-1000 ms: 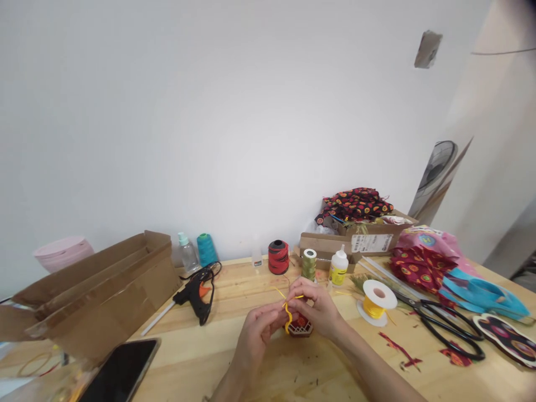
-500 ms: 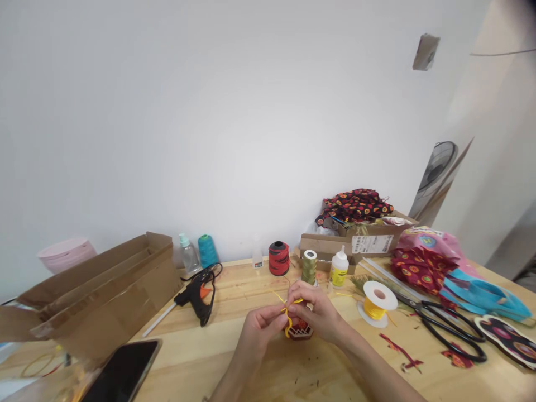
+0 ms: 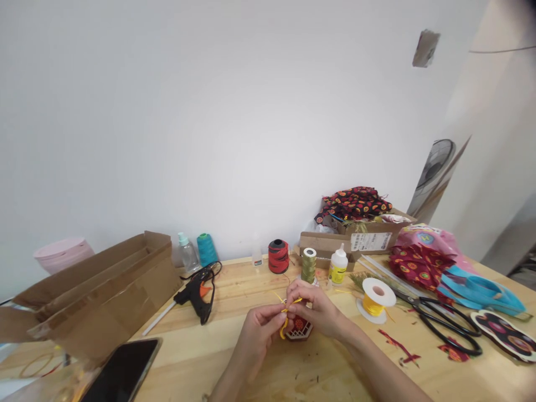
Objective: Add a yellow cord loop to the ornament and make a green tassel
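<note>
Between my two hands runs a yellow cord [image 3: 283,329], with a short end sticking up and a loop hanging down. My left hand [image 3: 260,334] pinches the cord between thumb and fingertips. Close against it, my right hand [image 3: 315,308] grips the cord too, with the fingers bent. Just below the fingers lies a small dark red ornament [image 3: 300,328] with a pale lattice edge, partly covered by my right hand. Whether the cord is fastened to the ornament is hidden by the fingers.
Right of my hands are a spool of yellow cord [image 3: 374,308], black-handled scissors [image 3: 450,321] and red fabric scraps [image 3: 400,349]. Thread spools [image 3: 278,258] and a glue bottle [image 3: 338,265] stand behind. To the left are a glue gun [image 3: 196,296], a phone [image 3: 123,371] and a cardboard box [image 3: 113,301].
Both hands keep their pinch on the cord and have barely shifted. The hanging loop has swung slightly left, and more of the ornament's red face shows.
</note>
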`<action>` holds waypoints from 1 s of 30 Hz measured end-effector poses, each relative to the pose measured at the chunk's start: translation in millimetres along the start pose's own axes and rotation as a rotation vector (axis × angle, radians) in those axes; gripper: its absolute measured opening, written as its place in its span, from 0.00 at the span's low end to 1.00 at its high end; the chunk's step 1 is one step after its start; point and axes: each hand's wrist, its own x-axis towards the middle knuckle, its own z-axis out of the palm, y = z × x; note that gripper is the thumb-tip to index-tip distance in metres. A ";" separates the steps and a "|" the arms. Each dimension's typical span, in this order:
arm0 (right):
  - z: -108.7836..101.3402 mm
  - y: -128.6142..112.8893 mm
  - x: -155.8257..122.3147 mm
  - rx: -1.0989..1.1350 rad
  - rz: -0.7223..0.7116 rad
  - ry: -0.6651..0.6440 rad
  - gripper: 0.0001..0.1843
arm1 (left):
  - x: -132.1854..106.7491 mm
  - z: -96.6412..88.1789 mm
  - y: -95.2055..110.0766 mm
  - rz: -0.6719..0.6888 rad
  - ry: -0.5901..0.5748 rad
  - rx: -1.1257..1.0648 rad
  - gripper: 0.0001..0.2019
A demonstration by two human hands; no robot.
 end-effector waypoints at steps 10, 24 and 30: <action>0.6 2.1 -1.4 0.088 0.017 -0.002 0.08 | -1.1 1.3 -2.7 -0.040 -0.056 -0.164 0.07; 0.8 2.3 -1.4 0.073 0.031 0.011 0.07 | -1.0 0.3 -0.7 -0.061 -0.056 -0.215 0.07; 2.4 2.2 -1.9 0.139 0.029 0.009 0.06 | 0.9 -0.4 -3.9 -0.057 -0.069 -0.249 0.05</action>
